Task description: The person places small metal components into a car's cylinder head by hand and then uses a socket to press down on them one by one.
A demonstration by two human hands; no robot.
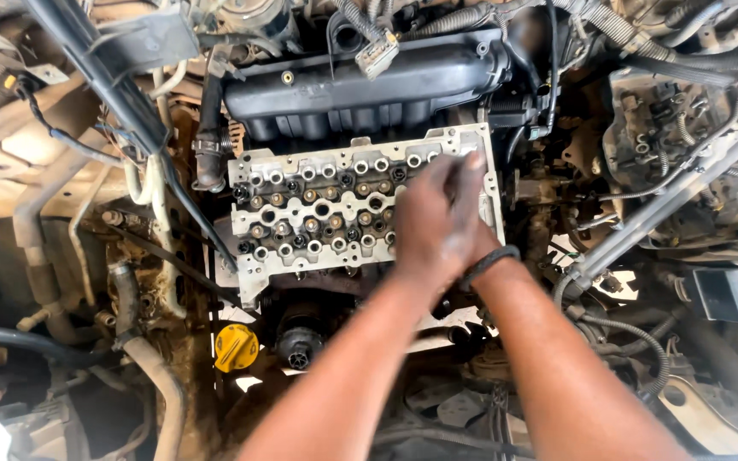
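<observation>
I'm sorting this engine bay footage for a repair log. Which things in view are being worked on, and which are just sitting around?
In hand:
- left hand and right hand, together over the right end of the cylinder head; what they grip is hidden

Just there:
- yellow cap
- black manifold
- round black filter housing
- hoses
- black wristband

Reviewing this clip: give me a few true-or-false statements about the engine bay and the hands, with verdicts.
1. Both hands rest together on the right part of the bare metal cylinder head. True.
2. A yellow round cap sits below the cylinder head's left end. True.
3. The black plastic intake manifold lies below the cylinder head in the picture. False: it lies above it.
4. A dark band circles one wrist. True.
5. One hand holds a long wrench. False: no tool shows in either hand.
</observation>
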